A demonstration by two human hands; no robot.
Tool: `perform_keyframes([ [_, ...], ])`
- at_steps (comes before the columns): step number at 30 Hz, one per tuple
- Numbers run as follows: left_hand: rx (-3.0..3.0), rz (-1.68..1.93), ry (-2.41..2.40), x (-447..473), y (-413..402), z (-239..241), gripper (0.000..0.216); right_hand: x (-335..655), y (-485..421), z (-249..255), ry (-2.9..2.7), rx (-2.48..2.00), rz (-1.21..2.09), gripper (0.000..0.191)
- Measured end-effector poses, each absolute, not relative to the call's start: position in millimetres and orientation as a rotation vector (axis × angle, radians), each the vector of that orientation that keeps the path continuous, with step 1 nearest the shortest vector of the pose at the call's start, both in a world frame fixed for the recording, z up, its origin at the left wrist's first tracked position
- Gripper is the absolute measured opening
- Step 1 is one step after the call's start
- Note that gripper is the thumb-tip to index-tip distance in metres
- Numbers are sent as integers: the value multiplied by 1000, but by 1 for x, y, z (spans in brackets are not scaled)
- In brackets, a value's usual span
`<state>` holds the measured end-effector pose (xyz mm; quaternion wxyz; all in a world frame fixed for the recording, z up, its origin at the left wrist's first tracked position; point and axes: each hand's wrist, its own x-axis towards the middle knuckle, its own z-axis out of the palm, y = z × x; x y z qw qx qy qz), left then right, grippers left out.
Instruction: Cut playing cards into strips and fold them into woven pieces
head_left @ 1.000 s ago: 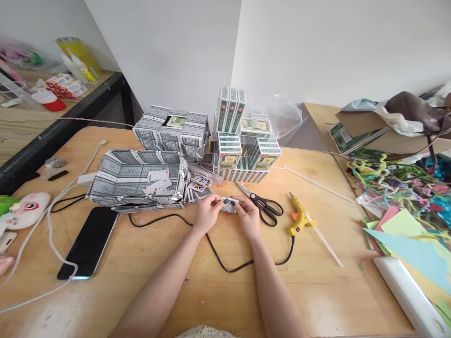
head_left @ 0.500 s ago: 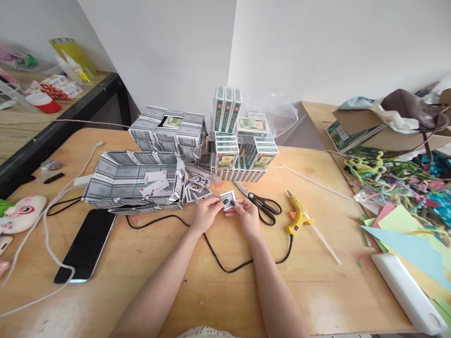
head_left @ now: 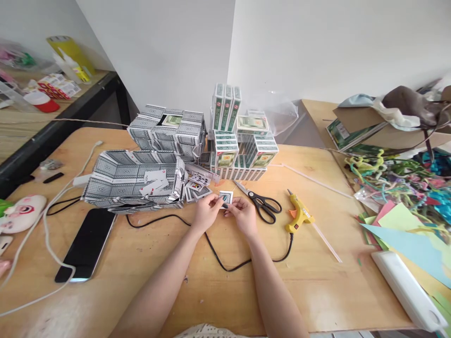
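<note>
Between my two hands is a small playing card (head_left: 226, 195) with a grey patterned back, looking folded. My left hand (head_left: 207, 211) pinches its left side, and my right hand (head_left: 242, 213) pinches its lower right edge. Just behind my left hand lie loose playing cards (head_left: 198, 183), some face up. To their left stands an open box built of playing cards (head_left: 120, 180), with a few loose cards inside. Right of my hands rest black-handled scissors (head_left: 265, 206) and a yellow glue gun (head_left: 299, 213).
Behind stands a second card-built block (head_left: 190, 126) beside stacked card packs (head_left: 226, 150). A phone (head_left: 86, 246) and white cables are at left. The glue gun's black cord (head_left: 225, 268) crosses the table before my wrists. Coloured paper (head_left: 405, 239) and a white case (head_left: 408, 291) lie right.
My right hand has slid slightly left along the card, and its fingers now sit lower on the edge. The card has turned a little and shows more upright.
</note>
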<state>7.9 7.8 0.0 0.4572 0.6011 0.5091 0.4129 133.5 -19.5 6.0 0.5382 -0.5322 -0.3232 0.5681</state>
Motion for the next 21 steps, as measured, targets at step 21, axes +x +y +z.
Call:
perform_keyframes([
  [21, 1294, 1003, 684, 6, 3, 10, 64, 154, -19, 15, -621, -1076, 1657, 18],
])
